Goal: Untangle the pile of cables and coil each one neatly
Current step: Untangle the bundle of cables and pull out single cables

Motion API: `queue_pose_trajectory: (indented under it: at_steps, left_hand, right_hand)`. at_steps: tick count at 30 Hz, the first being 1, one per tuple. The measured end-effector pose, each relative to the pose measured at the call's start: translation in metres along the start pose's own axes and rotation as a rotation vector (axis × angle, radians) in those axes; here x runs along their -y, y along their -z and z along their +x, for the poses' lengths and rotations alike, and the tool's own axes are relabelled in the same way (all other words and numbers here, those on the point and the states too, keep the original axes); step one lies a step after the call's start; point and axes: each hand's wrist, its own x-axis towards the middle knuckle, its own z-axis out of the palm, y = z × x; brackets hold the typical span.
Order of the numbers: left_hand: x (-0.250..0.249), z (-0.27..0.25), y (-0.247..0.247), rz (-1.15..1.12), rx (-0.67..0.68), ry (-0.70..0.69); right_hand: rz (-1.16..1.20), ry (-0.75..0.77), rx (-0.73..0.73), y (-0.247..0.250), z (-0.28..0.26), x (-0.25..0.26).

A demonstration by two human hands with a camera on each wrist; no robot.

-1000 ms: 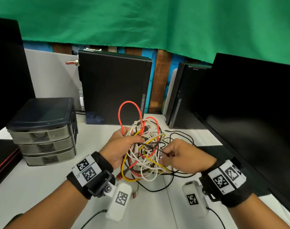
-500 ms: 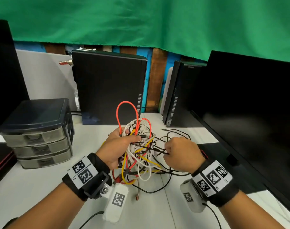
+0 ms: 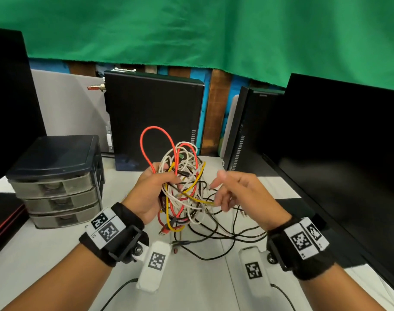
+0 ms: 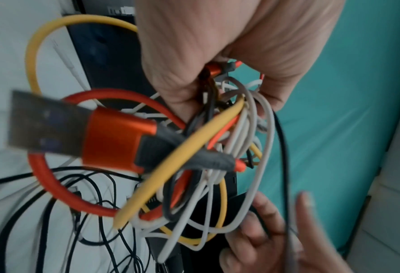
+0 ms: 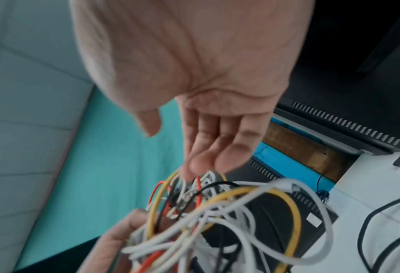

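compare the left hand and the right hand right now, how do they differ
The left hand is curled round the cable tangle and holds it up off the desk; the right hand has loose, relaxed fingers and grips nothing. The left hand sits among the loops; the right hand is at the tangle's right edge. Both wear marker wristbands.

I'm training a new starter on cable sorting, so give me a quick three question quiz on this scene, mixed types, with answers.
1. True or false: the right hand grips the cable tangle.
2. Which hand holds the tangle up? A left, B right, C both.
3. Fill in: the tallest loop above the left hand is ____.

Key: 1 false, its fingers are open beside it. 2 A. 3 red, the red cable.
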Motion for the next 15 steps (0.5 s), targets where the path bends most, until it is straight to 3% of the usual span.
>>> queue_pose_trajectory:
  at_steps: [3,7,15]
  left_hand:
    - [-0.003,-0.006,-0.004,-0.046,0.063,0.027]
    - [0.001,-0.005,-0.002,-0.027,0.085,0.029]
    - [0.014,-0.001,-0.004,-0.07,0.106,0.102]
  right_hand:
    - [-0.266,0.137,-0.158,0.0,0.015,-0.013]
    - [-0.563,0.187,-0.104,-0.011,0.02,-0.025]
    - [-0.826,0.42,-0.205,-0.02,0.019,-0.024]
